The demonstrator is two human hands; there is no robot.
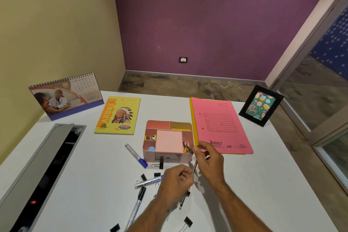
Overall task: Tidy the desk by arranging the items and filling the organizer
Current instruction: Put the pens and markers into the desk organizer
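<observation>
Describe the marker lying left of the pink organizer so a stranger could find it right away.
Start at the pink organizer mid-desk. Just off its left front corner lies a marker, angled, apart from the box. Unlike the markers nearer the hands, it lies alone, with its blue cap pointing toward the person.

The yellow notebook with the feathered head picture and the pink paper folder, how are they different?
The yellow notebook with the feathered head picture is smaller and lies left of the pink desk organizer; the pink paper folder is bigger and lies on the organizer's right. The notebook has a colourful drawing, while the folder has only printed lines. The folder rests on a yellow sheet; nothing shows under the notebook. Both lie flat on the white desk.
</observation>
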